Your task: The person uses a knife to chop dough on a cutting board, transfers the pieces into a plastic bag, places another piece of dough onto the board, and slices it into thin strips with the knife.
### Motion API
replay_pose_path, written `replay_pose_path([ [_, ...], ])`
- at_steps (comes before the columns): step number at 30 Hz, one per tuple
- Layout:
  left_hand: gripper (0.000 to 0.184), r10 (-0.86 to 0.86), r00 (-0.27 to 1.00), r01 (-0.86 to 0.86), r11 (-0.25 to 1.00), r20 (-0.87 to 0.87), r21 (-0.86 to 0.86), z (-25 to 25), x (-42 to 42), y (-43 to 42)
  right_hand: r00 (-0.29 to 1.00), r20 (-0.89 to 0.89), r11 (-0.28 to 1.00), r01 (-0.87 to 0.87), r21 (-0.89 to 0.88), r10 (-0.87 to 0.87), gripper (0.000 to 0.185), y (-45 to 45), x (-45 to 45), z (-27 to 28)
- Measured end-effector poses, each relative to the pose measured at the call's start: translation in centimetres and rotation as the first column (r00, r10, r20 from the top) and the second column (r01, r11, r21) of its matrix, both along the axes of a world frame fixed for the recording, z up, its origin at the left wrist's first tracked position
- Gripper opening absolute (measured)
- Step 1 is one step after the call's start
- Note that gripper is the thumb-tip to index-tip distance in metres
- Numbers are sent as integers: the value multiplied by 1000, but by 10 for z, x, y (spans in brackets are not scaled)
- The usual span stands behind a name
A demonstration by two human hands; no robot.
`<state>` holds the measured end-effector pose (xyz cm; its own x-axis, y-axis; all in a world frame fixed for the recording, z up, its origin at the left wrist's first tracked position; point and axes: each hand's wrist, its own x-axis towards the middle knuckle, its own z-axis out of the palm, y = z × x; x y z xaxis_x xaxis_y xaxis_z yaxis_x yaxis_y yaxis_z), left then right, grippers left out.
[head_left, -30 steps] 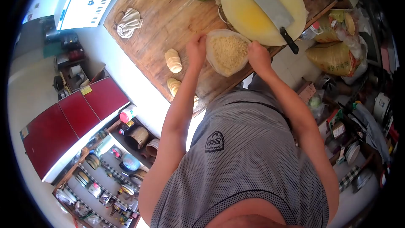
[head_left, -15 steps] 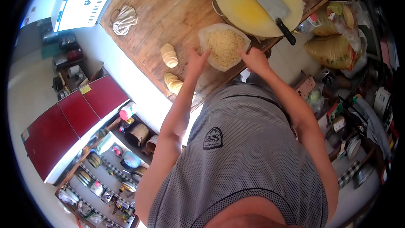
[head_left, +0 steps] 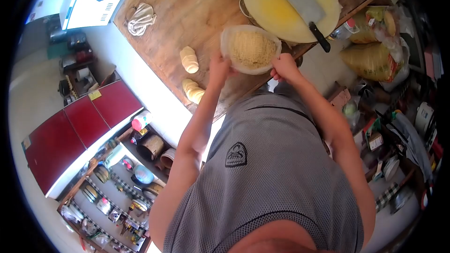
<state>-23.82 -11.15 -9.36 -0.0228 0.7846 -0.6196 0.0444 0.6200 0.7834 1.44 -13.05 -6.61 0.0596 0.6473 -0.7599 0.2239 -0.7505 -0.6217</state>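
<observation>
Our right hand (head_left: pixel 284 67) pinches the right edge of the wrapper (head_left: pixel 226 40), likely keeping the crumbs (head_left: pixel 253 48) in; our left hand (head_left: pixel 220 69) touches its left, grip unclear.

No words or numbers can be read. A black shield-shaped emblem (head_left: pixel 236 154) marks the grey shirt (head_left: pixel 290 173). The yellow label (head_left: pixel 94 95) on the red cabinet (head_left: pixel 56 140) at left is too small to read.
</observation>
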Motion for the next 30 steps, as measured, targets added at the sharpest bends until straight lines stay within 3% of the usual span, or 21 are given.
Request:
replay_pose_path([
  [2,29,-11,1000,11,1000,14,-13,-2,-4,-9,1000,-3,1000,14,-14,-14,35,-17,-2,5],
  [4,29,-19,999,19,1000,30,9,5,-4,-4,991,77,994,-110,-8,110,41,-11,1,5],
  [5,30,-118,958,153,982,-261,115,9,-5,-4,991,78,994,-113,-3,113,41,-10,2,4],
  [6,33,-174,826,305,938,-537,166,17,-5,-9,939,266,970,-238,46,218,41,-15,1,2],
  [7,33,-171,826,303,938,-536,167,32,-2,-9,842,451,928,-365,73,296,42,-16,0,4],
  [8,39,-96,666,476,818,-739,323,48,2,-5,841,455,928,-365,78,293,42,-19,1,7],
  [9,44,46,481,654,646,-875,394,57,5,-5,698,681,832,-500,239,224,37,-25,-1,19],
  [10,44,45,481,654,647,-875,393,55,7,-3,529,845,683,-647,338,83,32,-27,-2,28],
  [11,51,-24,520,756,477,-854,448,50,11,2,528,845,682,-648,338,83,32,-24,-1,34],
  [12,57,-100,542,818,287,-834,498,44,15,7,587,809,533,-698,478,43,26,-21,1,39],
  [13,57,-99,543,818,286,-834,498,38,23,11,647,762,362,-714,599,15,20,-18,2,42],
  [15,65,-276,365,931,120,-889,345,22,41,21,639,766,370,-729,576,66,15,-14,-2,37],
  [16,65,-276,365,931,117,-889,346,13,44,25,631,766,380,-743,551,124,10,-16,-3,33],
  [19,70,-281,293,950,193,-914,246,3,44,33,634,760,403,-739,540,145,9,-22,-3,21],
  [21,75,-394,250,942,309,-885,129,5,33,32,647,751,418,-723,550,131,9,-24,2,12],
  [25,79,-425,291,940,294,-857,173,-5,34,9,696,705,472,-671,572,135,11,-33,6,8],
  [28,80,-508,303,952,208,-806,226,-3,45,-11,693,706,490,-669,559,141,11,-34,12,5],
  [30,77,-539,177,981,33,-823,190,1,45,-20,652,739,490,-707,510,171,11,-36,15,4],
])
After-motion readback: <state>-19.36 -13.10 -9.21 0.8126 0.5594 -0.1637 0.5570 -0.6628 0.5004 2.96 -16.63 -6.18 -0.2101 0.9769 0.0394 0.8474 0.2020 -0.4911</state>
